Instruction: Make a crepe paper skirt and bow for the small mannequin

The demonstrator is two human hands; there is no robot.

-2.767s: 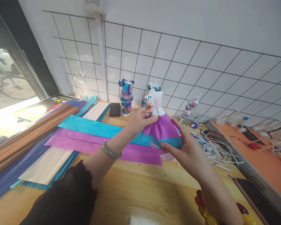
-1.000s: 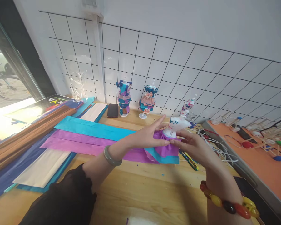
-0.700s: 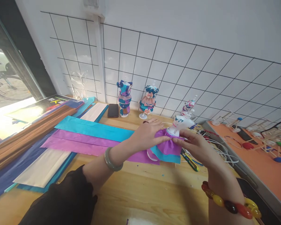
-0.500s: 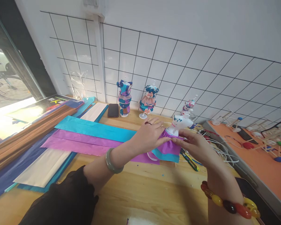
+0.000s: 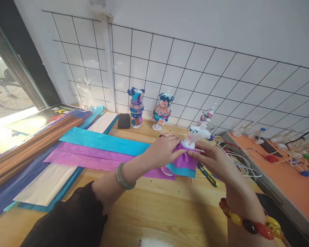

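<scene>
A small white mannequin (image 5: 193,133) with teal marks on its chest stands tilted between my hands. Around its waist sits a gathered purple paper skirt (image 5: 184,162) with a turquoise hem. My left hand (image 5: 167,147) pinches the skirt's waist from the left, thumb at the front. From the right, my right hand (image 5: 210,156) pinches the same waistband, its thumb near the left thumb and its fingers behind the mannequin. A pale ribbon-like loop (image 5: 167,171) shows beside the hem. Some fingertips are hidden behind the figure.
Turquoise (image 5: 103,141) and purple paper strips (image 5: 87,156) lie at left, near brown folded paper (image 5: 36,145). A phone (image 5: 124,120) and dressed mannequins (image 5: 136,108) stand by the grid wall. At right are a yellow-green cutter (image 5: 208,176), white cables (image 5: 243,164) and an orange-bottomed tray (image 5: 280,178).
Both hands keep their hold on the skirt's waist. My right hand and the skirt have shifted very slightly left; the view has moved a little too.
</scene>
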